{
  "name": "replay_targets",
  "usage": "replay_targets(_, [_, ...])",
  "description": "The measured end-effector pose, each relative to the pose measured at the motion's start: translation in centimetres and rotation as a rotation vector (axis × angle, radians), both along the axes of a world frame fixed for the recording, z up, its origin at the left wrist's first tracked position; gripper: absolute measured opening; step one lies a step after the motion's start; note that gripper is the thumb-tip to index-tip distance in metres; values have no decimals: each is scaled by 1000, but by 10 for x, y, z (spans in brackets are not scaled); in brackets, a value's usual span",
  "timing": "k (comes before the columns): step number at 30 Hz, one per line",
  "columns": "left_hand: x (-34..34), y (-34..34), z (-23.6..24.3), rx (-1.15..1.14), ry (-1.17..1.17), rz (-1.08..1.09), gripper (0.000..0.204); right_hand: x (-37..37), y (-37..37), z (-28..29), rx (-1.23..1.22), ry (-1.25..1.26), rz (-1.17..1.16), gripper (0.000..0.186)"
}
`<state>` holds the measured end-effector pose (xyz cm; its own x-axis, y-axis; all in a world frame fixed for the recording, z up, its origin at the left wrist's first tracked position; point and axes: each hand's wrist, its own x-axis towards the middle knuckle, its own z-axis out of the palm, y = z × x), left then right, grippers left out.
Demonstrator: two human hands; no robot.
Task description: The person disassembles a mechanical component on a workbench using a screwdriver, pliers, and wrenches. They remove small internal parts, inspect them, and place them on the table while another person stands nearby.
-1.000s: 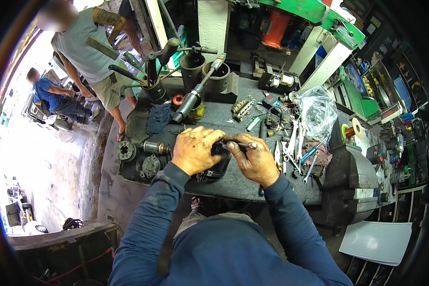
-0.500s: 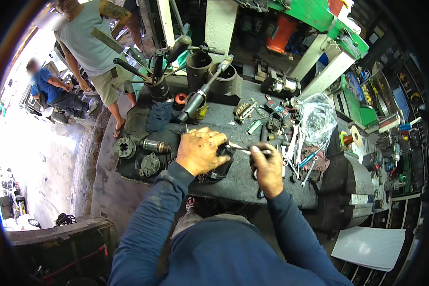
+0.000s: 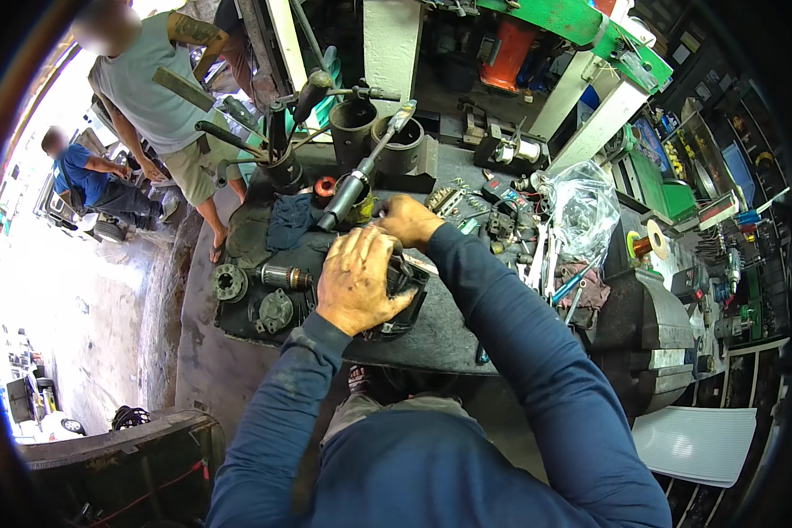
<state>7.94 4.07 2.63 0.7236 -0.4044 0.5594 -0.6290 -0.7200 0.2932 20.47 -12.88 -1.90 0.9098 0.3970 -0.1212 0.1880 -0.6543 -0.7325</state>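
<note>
My left hand (image 3: 356, 277) lies over a dark metal part (image 3: 402, 280) on the bench, fingers stretched out and thumb apart. Just beyond it, my right hand (image 3: 407, 222) is closed, its fingertips near a yellow can (image 3: 363, 209); anything in them is hidden. A light metal strip (image 3: 421, 264) shows between the dark part and my right forearm. Left of my hands sit a motor armature (image 3: 286, 277), a round end housing (image 3: 275, 311) and a slotted round part (image 3: 230, 282). A long grey metal tool (image 3: 350, 195) slants above the left fingers.
Wrenches (image 3: 541, 255), a clear plastic bag (image 3: 583, 211) and small parts crowd the bench's right side, by a large vise (image 3: 647, 334). Metal cylinders (image 3: 354, 132) and a tool-filled pot (image 3: 283, 167) stand at the back. Two people are at the left; one stands near the bench.
My right hand has moved left and away from me, past the left hand, from where it gripped a slim metal tool. My left fingers have straightened over the dark part.
</note>
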Motion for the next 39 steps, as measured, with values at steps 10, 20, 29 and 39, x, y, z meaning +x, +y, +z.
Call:
replay_targets(10, [-17, -6, -28, -500, 92, 165, 28, -86, -2, 91, 252, -218, 21, 35])
replay_targets(20, [-17, -4, -21, -315, 96, 161, 21, -187, -100, -15, 1403, 518, -632, 27])
replay_targets(29, [-13, -1, -21, -259, 82, 159, 21, -10, -45, -21, 297, 585, -264, 30])
replay_targets(39, [-23, 0, -26, -282, 243, 191, 37, -149, -49, 91, 49, -409, 138, 21])
